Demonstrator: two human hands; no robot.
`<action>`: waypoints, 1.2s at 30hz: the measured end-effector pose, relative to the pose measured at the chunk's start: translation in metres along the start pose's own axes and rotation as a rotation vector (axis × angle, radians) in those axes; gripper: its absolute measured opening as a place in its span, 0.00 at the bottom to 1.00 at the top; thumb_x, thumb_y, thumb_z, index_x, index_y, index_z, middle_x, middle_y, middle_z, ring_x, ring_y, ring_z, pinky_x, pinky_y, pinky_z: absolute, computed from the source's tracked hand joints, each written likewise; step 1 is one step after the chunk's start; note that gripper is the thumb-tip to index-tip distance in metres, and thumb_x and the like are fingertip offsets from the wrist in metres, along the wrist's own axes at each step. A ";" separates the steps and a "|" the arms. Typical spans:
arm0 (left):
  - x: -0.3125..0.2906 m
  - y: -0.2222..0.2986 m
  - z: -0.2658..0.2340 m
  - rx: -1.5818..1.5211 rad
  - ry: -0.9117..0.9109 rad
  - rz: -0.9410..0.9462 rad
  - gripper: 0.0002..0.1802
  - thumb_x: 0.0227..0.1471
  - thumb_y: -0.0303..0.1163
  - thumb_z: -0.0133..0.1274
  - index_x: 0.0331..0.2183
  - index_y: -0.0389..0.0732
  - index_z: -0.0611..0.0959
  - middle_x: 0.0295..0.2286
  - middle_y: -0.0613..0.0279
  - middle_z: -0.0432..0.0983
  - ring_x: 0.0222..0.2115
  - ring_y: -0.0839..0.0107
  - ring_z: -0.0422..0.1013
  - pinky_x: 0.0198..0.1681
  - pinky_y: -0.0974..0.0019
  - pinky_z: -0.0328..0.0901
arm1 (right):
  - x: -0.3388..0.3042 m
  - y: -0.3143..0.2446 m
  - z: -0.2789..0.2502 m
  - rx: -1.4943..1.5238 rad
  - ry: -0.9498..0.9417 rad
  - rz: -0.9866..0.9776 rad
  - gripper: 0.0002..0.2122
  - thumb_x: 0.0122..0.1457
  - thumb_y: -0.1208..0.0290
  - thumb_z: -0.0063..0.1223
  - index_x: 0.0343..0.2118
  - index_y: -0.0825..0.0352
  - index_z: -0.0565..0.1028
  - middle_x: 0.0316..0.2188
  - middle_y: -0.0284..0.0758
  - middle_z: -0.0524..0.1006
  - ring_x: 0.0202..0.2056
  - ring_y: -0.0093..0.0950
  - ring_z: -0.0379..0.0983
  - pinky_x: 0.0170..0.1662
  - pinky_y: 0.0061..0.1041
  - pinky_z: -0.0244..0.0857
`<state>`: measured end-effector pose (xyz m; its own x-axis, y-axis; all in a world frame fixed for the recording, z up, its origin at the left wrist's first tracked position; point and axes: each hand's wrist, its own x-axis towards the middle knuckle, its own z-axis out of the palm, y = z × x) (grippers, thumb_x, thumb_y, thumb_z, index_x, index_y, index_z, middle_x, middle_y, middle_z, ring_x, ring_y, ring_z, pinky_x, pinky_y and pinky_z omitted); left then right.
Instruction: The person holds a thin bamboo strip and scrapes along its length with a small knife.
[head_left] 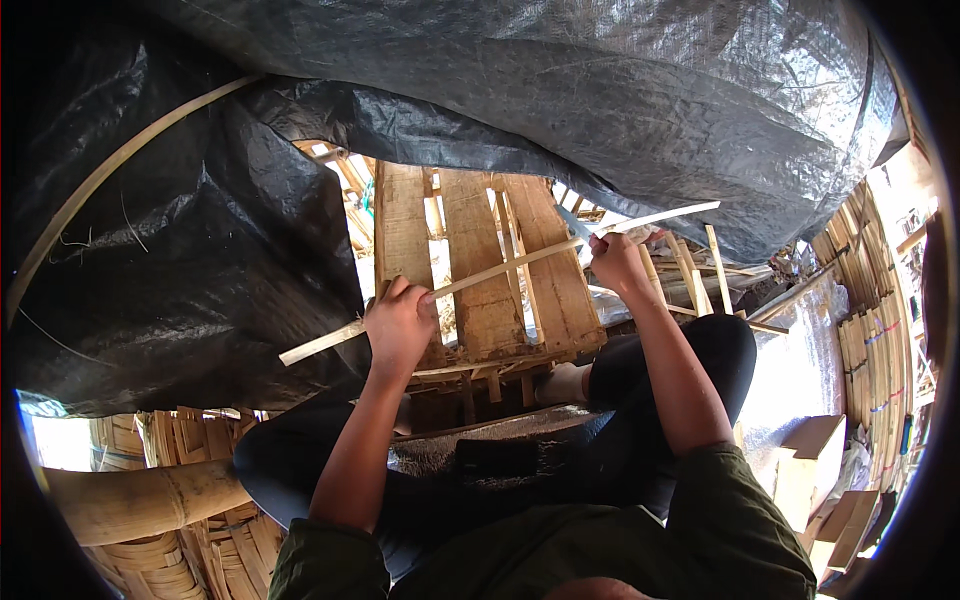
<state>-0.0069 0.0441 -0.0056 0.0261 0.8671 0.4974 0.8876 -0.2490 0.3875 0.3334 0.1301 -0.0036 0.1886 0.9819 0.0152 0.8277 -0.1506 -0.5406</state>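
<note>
A long, pale bamboo strip point(490, 272) slants across in front of me, its left end lower and nearer than its right. My left hand point(400, 318) is closed around it toward the left end. On the right, my right hand point(618, 264) is closed on a knife point(574, 224), whose bluish-grey blade points up and to the left. The strip passes right at the blade and the right fist; whether the right fingers also touch it, I cannot tell. Beneath lies a low bench of wooden planks point(480, 235) with gaps between them.
Black plastic sheeting point(620, 100) hangs over the far side and the left. A thick bamboo pole point(150, 500) lies at lower left. Upright sticks point(718, 265) stand right of the bench, with bundled bamboo strips point(870, 380) and a cardboard box point(805, 465) farther right.
</note>
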 end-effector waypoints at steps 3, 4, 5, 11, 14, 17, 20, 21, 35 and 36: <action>0.005 0.010 -0.016 0.033 0.002 -0.084 0.05 0.42 0.30 0.63 0.20 0.43 0.82 0.22 0.63 0.72 0.27 0.57 0.73 0.28 0.56 0.67 | 0.005 0.001 -0.003 0.033 0.011 -0.036 0.15 0.61 0.66 0.50 0.27 0.75 0.78 0.26 0.57 0.78 0.33 0.55 0.76 0.38 0.46 0.70; 0.009 0.013 -0.027 0.054 -0.012 -0.145 0.07 0.40 0.29 0.63 0.18 0.43 0.81 0.21 0.63 0.72 0.26 0.57 0.73 0.27 0.56 0.67 | 0.003 0.000 0.000 0.034 0.013 -0.058 0.15 0.61 0.66 0.50 0.27 0.75 0.78 0.26 0.57 0.78 0.33 0.55 0.76 0.38 0.46 0.69; 0.014 0.015 -0.037 0.054 -0.006 -0.139 0.07 0.40 0.29 0.63 0.18 0.43 0.81 0.21 0.63 0.72 0.26 0.57 0.73 0.27 0.56 0.67 | 0.002 0.000 0.001 0.031 0.017 -0.072 0.15 0.61 0.66 0.50 0.26 0.75 0.78 0.26 0.57 0.78 0.33 0.55 0.76 0.37 0.46 0.69; 0.011 0.018 -0.083 0.151 0.027 -0.154 0.07 0.38 0.27 0.66 0.18 0.41 0.82 0.20 0.61 0.73 0.24 0.55 0.72 0.25 0.55 0.63 | 0.005 -0.008 0.000 0.103 -0.015 -0.133 0.17 0.61 0.64 0.51 0.25 0.76 0.77 0.22 0.57 0.76 0.31 0.55 0.76 0.35 0.46 0.68; 0.005 0.017 -0.094 0.187 -0.017 -0.268 0.08 0.38 0.29 0.67 0.19 0.39 0.83 0.20 0.60 0.74 0.21 0.53 0.72 0.24 0.54 0.61 | 0.010 -0.011 0.006 0.104 -0.063 -0.184 0.18 0.62 0.65 0.50 0.24 0.77 0.76 0.21 0.57 0.75 0.28 0.56 0.75 0.33 0.46 0.68; 0.008 0.020 -0.111 0.217 -0.003 -0.288 0.10 0.36 0.27 0.67 0.16 0.39 0.80 0.19 0.59 0.72 0.20 0.53 0.71 0.23 0.53 0.60 | 0.007 -0.017 0.004 0.125 -0.104 -0.152 0.17 0.62 0.65 0.51 0.24 0.77 0.76 0.20 0.57 0.75 0.28 0.55 0.75 0.33 0.46 0.68; 0.008 0.011 -0.124 0.248 -0.013 -0.292 0.10 0.36 0.27 0.67 0.17 0.38 0.81 0.19 0.58 0.72 0.19 0.52 0.70 0.22 0.54 0.60 | 0.009 -0.008 0.009 0.147 -0.113 -0.155 0.14 0.62 0.66 0.51 0.30 0.75 0.78 0.23 0.54 0.77 0.29 0.51 0.77 0.34 0.42 0.69; 0.007 0.009 -0.126 0.251 -0.013 -0.319 0.09 0.36 0.27 0.67 0.17 0.38 0.81 0.19 0.58 0.72 0.19 0.52 0.70 0.22 0.54 0.59 | 0.009 -0.003 0.008 0.147 -0.115 -0.164 0.13 0.62 0.66 0.51 0.35 0.73 0.79 0.26 0.52 0.78 0.30 0.48 0.78 0.35 0.39 0.69; 0.004 0.000 -0.056 -0.128 -0.246 -0.177 0.09 0.43 0.27 0.68 0.26 0.34 0.85 0.21 0.52 0.76 0.23 0.57 0.77 0.26 0.61 0.67 | 0.010 -0.002 0.009 0.124 0.000 -0.080 0.16 0.60 0.67 0.47 0.28 0.79 0.77 0.28 0.61 0.77 0.35 0.57 0.76 0.41 0.47 0.69; 0.003 -0.001 -0.045 -0.185 -0.200 -0.147 0.09 0.43 0.29 0.68 0.26 0.35 0.86 0.21 0.53 0.76 0.22 0.58 0.75 0.25 0.62 0.66 | 0.013 0.001 0.011 0.110 0.024 -0.071 0.17 0.61 0.65 0.47 0.27 0.78 0.77 0.27 0.60 0.77 0.35 0.57 0.76 0.40 0.48 0.69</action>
<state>-0.0286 0.0281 0.0305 0.0098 0.9628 0.2700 0.7902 -0.1729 0.5880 0.3307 0.1436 -0.0132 0.1451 0.9865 0.0758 0.7764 -0.0660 -0.6267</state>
